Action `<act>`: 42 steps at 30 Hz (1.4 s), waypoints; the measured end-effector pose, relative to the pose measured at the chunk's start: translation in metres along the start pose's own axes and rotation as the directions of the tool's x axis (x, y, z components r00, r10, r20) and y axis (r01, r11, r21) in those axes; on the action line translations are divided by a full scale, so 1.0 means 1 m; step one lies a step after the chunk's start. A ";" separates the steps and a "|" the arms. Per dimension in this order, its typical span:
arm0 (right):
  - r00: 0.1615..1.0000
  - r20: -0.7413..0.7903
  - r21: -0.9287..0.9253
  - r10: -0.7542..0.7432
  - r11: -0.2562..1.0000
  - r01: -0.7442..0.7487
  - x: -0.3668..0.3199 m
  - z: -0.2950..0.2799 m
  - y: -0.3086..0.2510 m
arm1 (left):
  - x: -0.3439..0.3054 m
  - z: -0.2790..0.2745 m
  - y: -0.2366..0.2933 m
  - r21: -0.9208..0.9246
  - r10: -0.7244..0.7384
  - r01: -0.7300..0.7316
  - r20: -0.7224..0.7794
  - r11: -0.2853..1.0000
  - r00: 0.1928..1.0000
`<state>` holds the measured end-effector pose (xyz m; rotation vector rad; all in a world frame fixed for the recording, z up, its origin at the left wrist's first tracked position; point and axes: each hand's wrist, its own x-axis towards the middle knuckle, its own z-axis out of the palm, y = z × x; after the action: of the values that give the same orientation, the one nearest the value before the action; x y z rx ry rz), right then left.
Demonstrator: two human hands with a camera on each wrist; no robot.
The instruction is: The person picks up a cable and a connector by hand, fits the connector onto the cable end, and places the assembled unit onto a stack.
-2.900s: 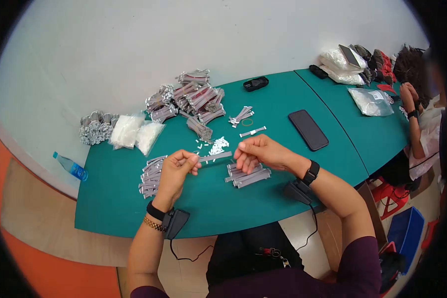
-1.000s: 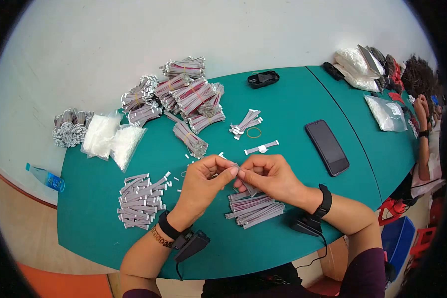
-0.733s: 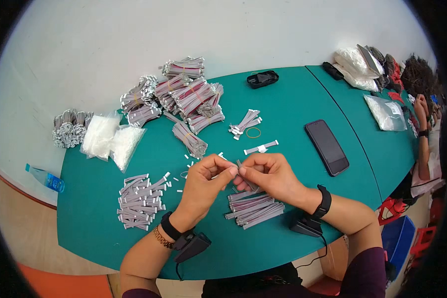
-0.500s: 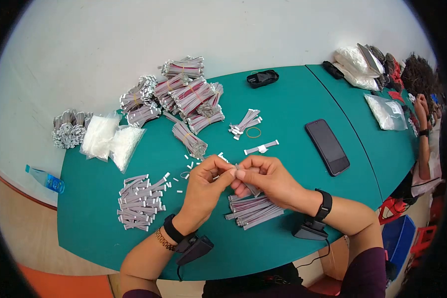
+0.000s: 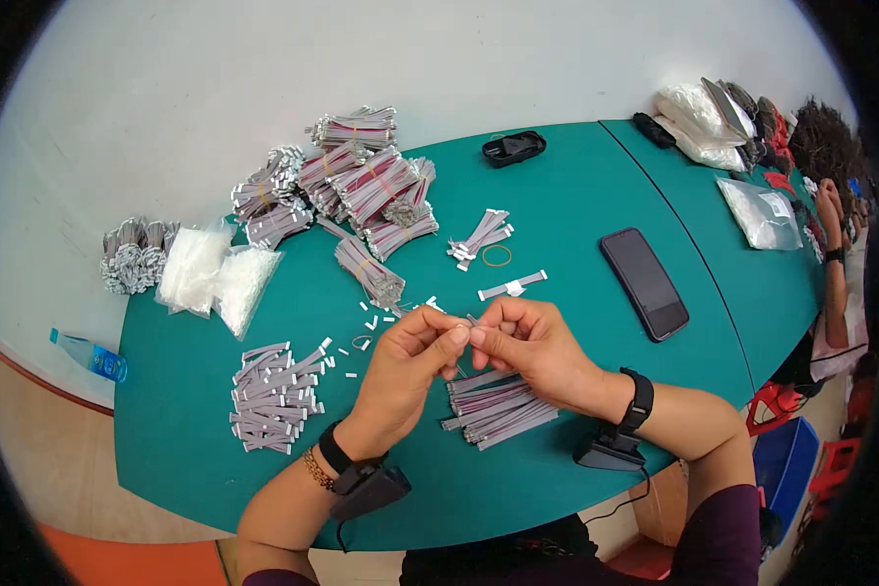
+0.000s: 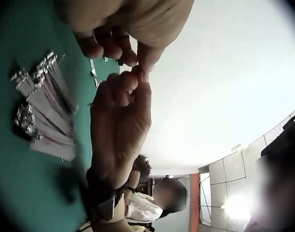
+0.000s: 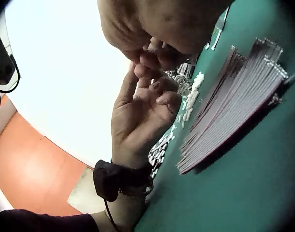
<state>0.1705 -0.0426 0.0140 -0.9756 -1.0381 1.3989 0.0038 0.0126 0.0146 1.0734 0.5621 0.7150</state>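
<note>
In the head view, the fingertips of my left hand and right hand meet over the table. Between them they pinch a short grey ribbon cable, of which only a bit shows; the rest is hidden by the fingers. Under the right hand lies a stack of grey ribbon cables with bare metal ends, also seen in the right wrist view. Left of the left hand is a pile of ribbon cables with white connectors. Small loose white connectors are scattered just beyond the left hand.
Banded cable bundles are heaped at the back, beside clear bags of white parts. A phone, a black case, a rubber band and one cable lie farther right. Another person's hand is at the far right.
Earlier the left hand held the cable stretched out with the right hand apart at its end. Now both hands pinch it together, and since one second ago only the fingertips have shifted slightly.
</note>
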 end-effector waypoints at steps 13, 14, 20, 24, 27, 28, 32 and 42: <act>0.999 -0.033 -0.060 0.004 0.998 -0.006 0.003 -0.003 0.005 | 0.008 -0.044 0.034 0.923 0.122 -0.059 0.014 0.380 0.992; 1.000 -0.029 -0.054 -0.001 0.999 0.000 0.003 -0.003 0.005 | 0.008 -0.040 0.035 0.942 0.101 -0.043 0.010 0.334 0.995; 1.000 -0.016 -0.060 -0.005 0.998 0.004 0.003 -0.003 0.005 | 0.012 -0.037 0.015 0.960 0.262 -0.205 0.152 0.190 0.953; 1.000 -0.011 -0.057 -0.001 0.998 0.001 0.003 -0.002 0.004 | 0.015 -0.036 0.008 0.965 0.287 -0.230 0.186 0.126 0.940; 1.000 -0.006 -0.063 0.000 0.998 0.000 0.003 -0.002 0.003 | 0.016 -0.039 0.006 0.968 0.268 -0.238 0.209 0.083 0.940; 1.000 -0.005 -0.065 0.001 0.998 -0.001 0.003 -0.002 0.003 | 0.016 -0.039 0.006 0.967 0.263 -0.242 0.214 0.079 0.941; 1.000 -0.007 -0.062 0.015 0.998 -0.015 0.003 -0.002 0.003 | 0.015 -0.037 0.004 0.965 0.286 -0.262 0.246 0.017 0.926; 1.000 -0.020 -0.049 -0.009 0.999 0.008 0.003 -0.004 0.004 | 0.015 -0.034 0.019 0.413 -0.044 0.010 0.073 0.911 0.996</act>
<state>0.1734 -0.0392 0.0093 -1.0179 -1.0640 1.3595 -0.0152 0.0496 0.0187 1.4794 0.6751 0.5353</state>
